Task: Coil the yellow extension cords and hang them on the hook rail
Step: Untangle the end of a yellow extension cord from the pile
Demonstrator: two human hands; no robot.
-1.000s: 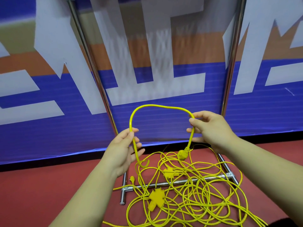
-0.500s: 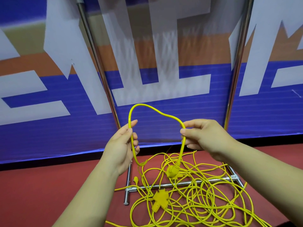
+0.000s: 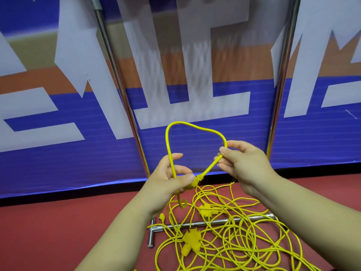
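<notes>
Banner [image 3: 48, 157] along the far side: blue ground, white and orange shapes, bottom edge meeting the red floor [image 3: 39, 231].

Left pole [image 3: 117, 85]: shiny metal, slanting from the top edge down behind the left hand.

Left hand [image 3: 168, 182]: raised at centre, fingers partly curled and holding the yellow cord [image 3: 187, 125]. One strand runs down through the hand and comes out below it with a small curl at the end. The thumb lies against the ribbed plug end [image 3: 197, 179], which sits at the hand's right edge.

The cord stands above both hands as a rounded triangular loop. It goes up from the left hand, across the top, then down to the right hand and back along a slant to the plug end.

Right hand [image 3: 246, 165]: just right of the left and a little higher. Thumb and forefinger pinch the cord at the loop's right corner, the other fingers curled beneath.

Right pole [image 3: 281, 85]: metal, nearly upright, far behind the right hand.

On the near floor below the hands is a tangle [image 3: 244, 237] of thin yellow cord in loose overlapping loops. It is draped over the horizontal base bar [image 3: 214, 222]. A flat three-way socket [image 3: 190, 241] lies at the tangle's left, with a smaller connector [image 3: 207, 210] beyond it.
</notes>
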